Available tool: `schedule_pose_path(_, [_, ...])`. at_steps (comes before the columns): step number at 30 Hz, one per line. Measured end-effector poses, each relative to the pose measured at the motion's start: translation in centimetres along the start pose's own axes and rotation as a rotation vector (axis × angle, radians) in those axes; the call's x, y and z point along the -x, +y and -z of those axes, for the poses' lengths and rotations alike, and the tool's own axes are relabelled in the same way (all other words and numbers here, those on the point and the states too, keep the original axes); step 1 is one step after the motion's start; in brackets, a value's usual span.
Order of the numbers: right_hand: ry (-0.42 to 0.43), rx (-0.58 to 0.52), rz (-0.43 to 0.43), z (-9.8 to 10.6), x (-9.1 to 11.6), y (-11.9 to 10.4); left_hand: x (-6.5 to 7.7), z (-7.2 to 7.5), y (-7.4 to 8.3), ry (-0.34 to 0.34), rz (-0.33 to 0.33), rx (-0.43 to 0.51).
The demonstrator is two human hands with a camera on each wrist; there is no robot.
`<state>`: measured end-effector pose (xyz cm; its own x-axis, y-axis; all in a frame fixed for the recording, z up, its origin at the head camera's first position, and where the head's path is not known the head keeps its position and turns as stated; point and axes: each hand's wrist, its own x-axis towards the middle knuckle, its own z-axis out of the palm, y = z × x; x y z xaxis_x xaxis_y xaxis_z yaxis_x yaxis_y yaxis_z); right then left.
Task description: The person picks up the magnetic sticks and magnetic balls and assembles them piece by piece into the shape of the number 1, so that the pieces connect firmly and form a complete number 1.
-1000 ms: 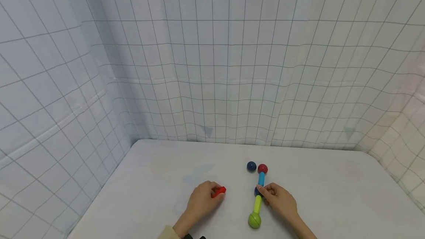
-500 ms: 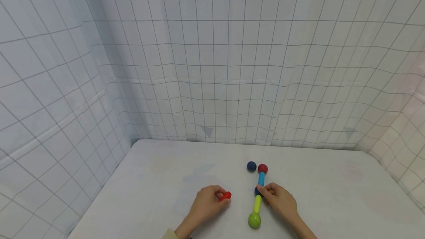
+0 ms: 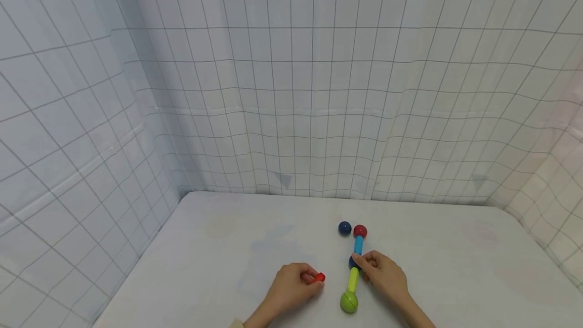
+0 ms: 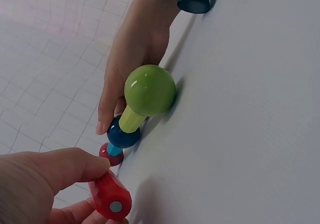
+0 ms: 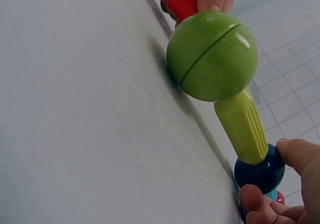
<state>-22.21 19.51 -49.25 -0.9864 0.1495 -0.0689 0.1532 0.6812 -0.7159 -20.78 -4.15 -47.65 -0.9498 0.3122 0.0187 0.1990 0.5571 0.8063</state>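
In my left hand (image 3: 293, 287) I pinch a short red rod (image 4: 111, 196), whose near end shows a round silver disc. It is apart from the chain on the table. My right hand (image 3: 386, 277) grips the dark blue ball (image 5: 260, 170) in the middle of that chain between thumb and fingers. From this ball a yellow-green ribbed rod (image 5: 242, 126) leads to a larger green ball (image 5: 212, 56) nearest me. On its far side a light blue rod (image 3: 358, 246) leads to a red ball (image 3: 360, 231). Part of the middle ball is hidden by my fingers.
A loose dark blue ball (image 3: 344, 228) lies just left of the red ball. Everything rests on a white table (image 3: 455, 257), with white gridded cloth (image 3: 291, 90) hanging behind it and at both sides.
My left hand has moved right and nearer to me with the red rod, closer to the chain. My right hand and the chain have stayed in place.
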Motion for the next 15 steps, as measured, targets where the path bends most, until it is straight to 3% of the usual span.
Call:
schedule_pose_path(10, [0.004, 0.000, 0.002, 0.02, -0.13, 0.04, 0.35, -0.44, 0.23, -0.075, 0.046, 0.047])
schedule_pose_path(15, [0.004, -0.001, 0.004, 0.05, -0.16, 0.02, 0.57, -0.45, 0.39, -0.084, 0.031, 0.070])
